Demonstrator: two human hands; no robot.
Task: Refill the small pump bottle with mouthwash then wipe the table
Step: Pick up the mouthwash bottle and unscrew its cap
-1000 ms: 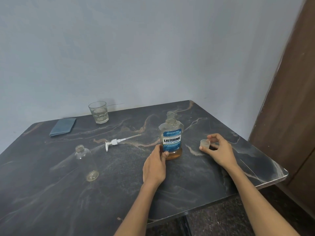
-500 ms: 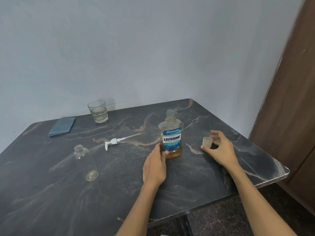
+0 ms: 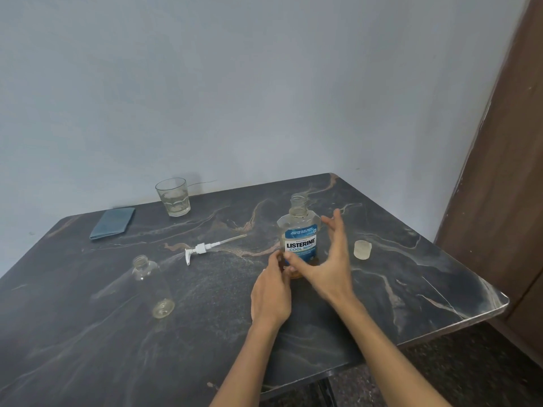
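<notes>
The small pump bottle (image 3: 150,284) stands uncapped and nearly empty on the dark marbled table (image 3: 88,333), toward its left side, well apart from both hands. Its white pump head (image 3: 202,248) lies flat on the table between it and the mouthwash bottle (image 3: 299,239), which stands upright with its neck open and a little amber liquid at the bottom. The left hand (image 3: 271,292) holds the base of the mouthwash bottle, its grip curled round the lower edge. The right hand (image 3: 329,259) is spread beside the same bottle, fingers straight, grip released, thumb near the label. The bottle's clear cap (image 3: 362,249) sits just right of that hand. A folded blue cloth (image 3: 113,223) and a glass (image 3: 173,196) rest near the wall
</notes>
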